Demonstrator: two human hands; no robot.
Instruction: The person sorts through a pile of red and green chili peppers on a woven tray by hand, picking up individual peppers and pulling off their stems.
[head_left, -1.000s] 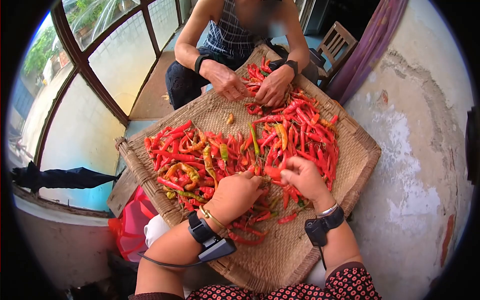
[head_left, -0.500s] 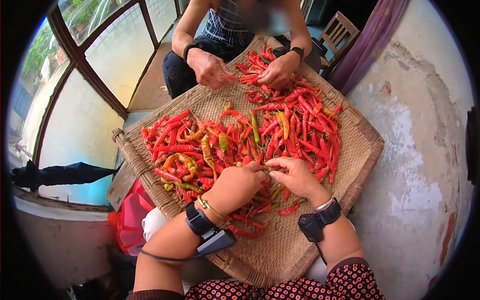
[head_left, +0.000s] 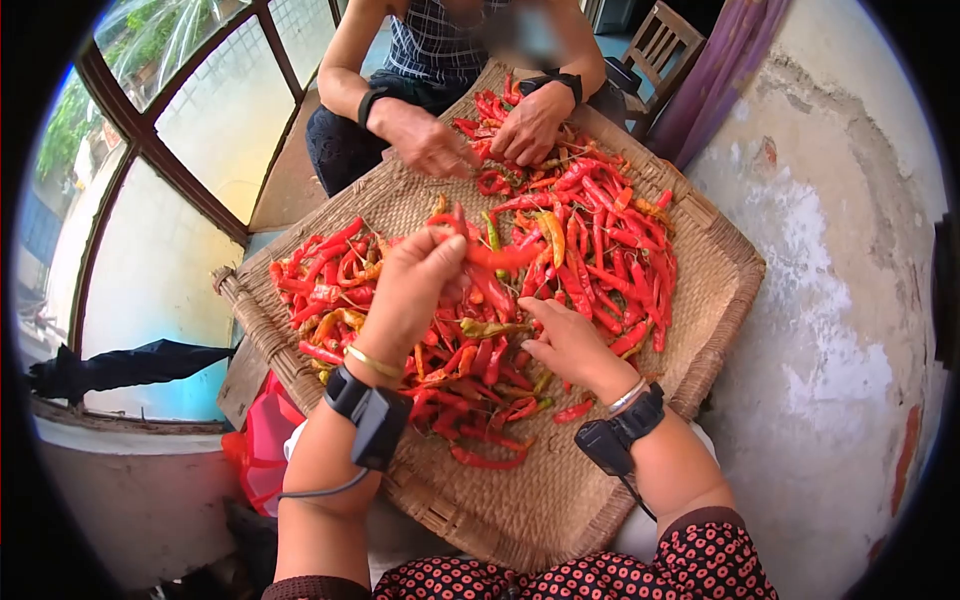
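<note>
Between the thumb and fingers of my left hand is a curved red chili pepper, raised over the pile. My right hand is low over the chilies with its thumb and forefinger apart and nothing seen between them. Just left of its fingertips lies a wrinkled yellow-green chili. Red chilies, with some orange and green ones among them, cover much of a woven tray. Across the tray, another person's hands are at the far chilies.
A glazed window frame stands at the left, with a dark folded umbrella by it. A pink-red bag is beside the tray's left side. On the right are a bare plaster wall, a purple curtain and a wooden chair.
My hands have moved apart. The left has risen up and leftward, now with a red chili in it; the right has shifted slightly left and its fingers have spread.
</note>
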